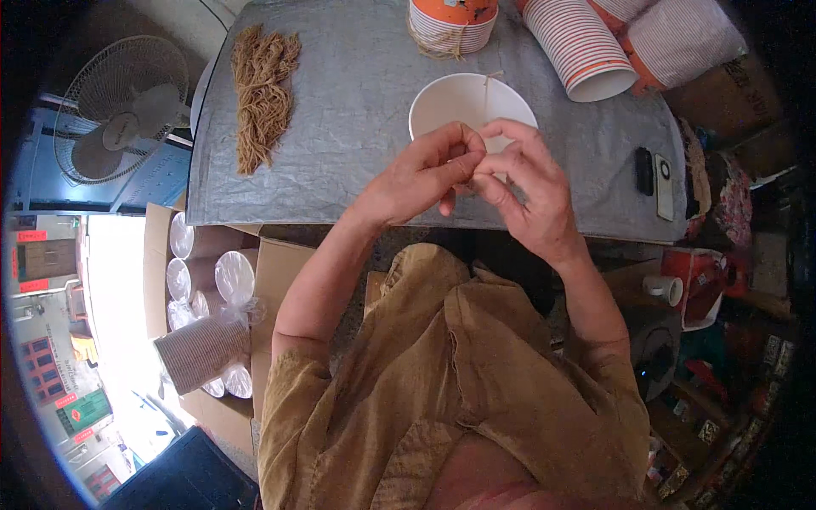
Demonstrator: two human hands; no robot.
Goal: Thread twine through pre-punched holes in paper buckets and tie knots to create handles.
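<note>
A white paper tub stands at the table's near middle with its open mouth facing up. A thin tan string crosses its far rim and runs down inside. Just over the tub's near side, my left hand pinches a thin string between thumb and fingers. My right hand meets it there, thumb and forefinger closed at the same spot, the other fingers curled loosely. The string between the fingertips is mostly hidden.
A grey sheet covers the table. On it lie a bundle of brown strings, an orange-and-white stack of tubs, more nested tubs and a black object. A fan and a carton are at left.
</note>
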